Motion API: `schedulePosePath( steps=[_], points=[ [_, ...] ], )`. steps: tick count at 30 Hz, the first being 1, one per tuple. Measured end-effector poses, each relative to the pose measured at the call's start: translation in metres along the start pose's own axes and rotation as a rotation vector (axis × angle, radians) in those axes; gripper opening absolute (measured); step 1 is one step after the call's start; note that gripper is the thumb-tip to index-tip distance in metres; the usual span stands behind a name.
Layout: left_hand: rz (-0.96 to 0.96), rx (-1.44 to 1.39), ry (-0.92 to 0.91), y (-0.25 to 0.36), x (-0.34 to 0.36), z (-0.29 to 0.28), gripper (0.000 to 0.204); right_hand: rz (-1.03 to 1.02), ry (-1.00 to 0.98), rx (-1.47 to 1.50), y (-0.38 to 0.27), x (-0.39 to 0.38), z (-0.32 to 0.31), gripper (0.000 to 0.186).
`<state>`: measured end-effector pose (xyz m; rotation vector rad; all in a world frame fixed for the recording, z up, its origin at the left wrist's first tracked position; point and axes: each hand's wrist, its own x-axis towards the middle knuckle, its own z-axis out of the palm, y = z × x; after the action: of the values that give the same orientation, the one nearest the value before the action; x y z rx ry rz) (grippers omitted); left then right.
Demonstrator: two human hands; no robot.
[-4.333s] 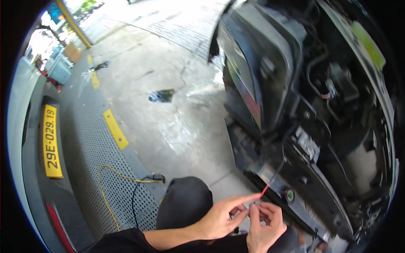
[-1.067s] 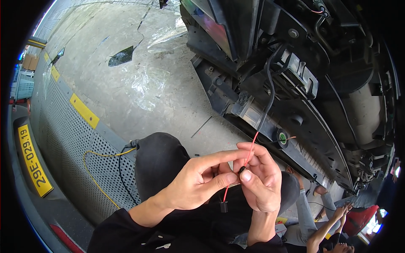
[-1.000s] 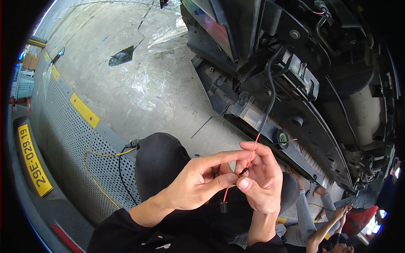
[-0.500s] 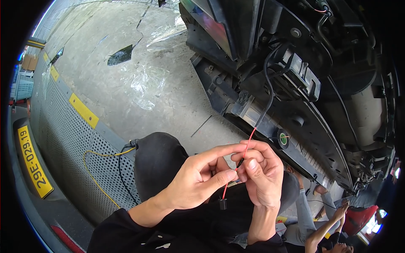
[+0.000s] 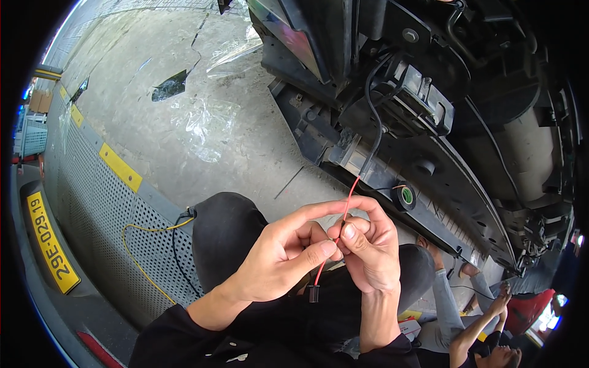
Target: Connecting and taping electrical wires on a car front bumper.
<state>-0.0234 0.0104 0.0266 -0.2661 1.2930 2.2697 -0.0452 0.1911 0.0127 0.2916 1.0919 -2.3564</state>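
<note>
Hands closer together than half a second ago: left hand (image 5: 279, 257) and right hand (image 5: 368, 248) both pinch red wire (image 5: 345, 208) at centre, near the knee; small black plug (image 5: 314, 294) dangles below, car front (image 5: 399, 110) far right.

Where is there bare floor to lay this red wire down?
Bare concrete floor lies open between the perforated metal ramp, the clear plastic sheet and the vehicle's front frame. It is crowded near the tape roll and the person working lower right.

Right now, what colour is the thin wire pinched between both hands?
Red, with a small black connector at its lower end; the wire shows best in the head view.
</note>
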Motion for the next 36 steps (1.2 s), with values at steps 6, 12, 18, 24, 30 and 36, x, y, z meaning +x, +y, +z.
schedulePosePath(
  steps=[6, 12, 18, 24, 30, 36],
  points=[
    [0.019, -0.012, 0.046, 0.000, 0.002, 0.002, 0.051, 0.007, 0.143, 0.023, 0.001, -0.001, 0.002, 0.028],
    [0.009, -0.049, -0.035, -0.001, 0.003, 0.001, 0.055, 0.024, 0.037, 0.122, -0.001, 0.004, -0.006, 0.029],
    [-0.049, -0.078, -0.024, 0.000, 0.005, 0.001, 0.056, 0.046, -0.018, 0.137, 0.000, 0.008, -0.006, 0.031],
    [-0.008, 0.019, 0.090, 0.001, 0.009, 0.005, 0.057, 0.019, 0.141, 0.094, -0.001, 0.008, -0.003, 0.032],
    [-0.016, 0.064, 0.109, -0.008, 0.011, 0.006, 0.037, -0.064, 0.122, 0.060, -0.003, 0.006, -0.007, 0.032],
    [0.026, 0.232, 0.257, -0.018, 0.018, 0.006, 0.014, -0.139, 0.259, -0.258, 0.001, 0.007, -0.005, 0.029]
  ],
)
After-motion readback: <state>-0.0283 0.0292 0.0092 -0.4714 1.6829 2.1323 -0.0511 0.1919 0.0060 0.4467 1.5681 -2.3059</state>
